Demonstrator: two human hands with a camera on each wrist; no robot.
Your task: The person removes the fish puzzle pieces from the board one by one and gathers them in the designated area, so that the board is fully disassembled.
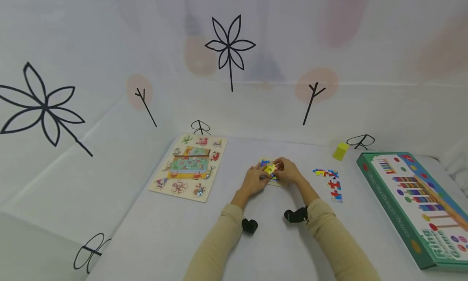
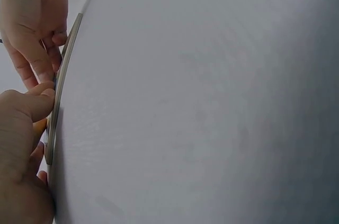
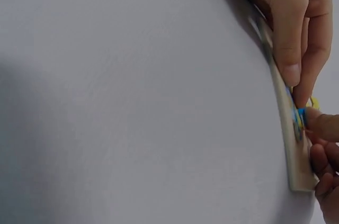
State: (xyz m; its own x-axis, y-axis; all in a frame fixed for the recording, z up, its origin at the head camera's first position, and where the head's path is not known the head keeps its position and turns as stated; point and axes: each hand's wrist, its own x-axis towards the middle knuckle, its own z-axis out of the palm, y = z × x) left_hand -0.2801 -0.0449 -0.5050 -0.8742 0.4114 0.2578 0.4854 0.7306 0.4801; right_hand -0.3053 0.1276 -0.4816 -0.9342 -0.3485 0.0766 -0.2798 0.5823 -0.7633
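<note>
A small wooden jigsaw board [image 1: 276, 184] with a blue-and-yellow picture lies between both hands. Over its picture, the right hand [image 1: 288, 170] pinches a yellow puzzle piece [image 1: 270, 168] between thumb and fingers. From the left, the left hand [image 1: 254, 180] has thumb and finger curled in at the same yellow pieces, gripping there. The right wrist view shows the right thumb [image 3: 323, 124] against a blue-and-yellow piece beside the board's edge [image 3: 286, 139]. Seen from the left wrist, the board [image 2: 64, 70] is nearly edge-on, and the fingers cover most of the pieces.
Several loose jigsaw pieces [image 1: 334, 185] lie to the right. A yellow block [image 1: 341, 151] stands behind them, and a large green-sided game box [image 1: 387, 208] fills the right side. A wooden picture puzzle board [image 1: 197, 151] lies at the left, near the table's edge.
</note>
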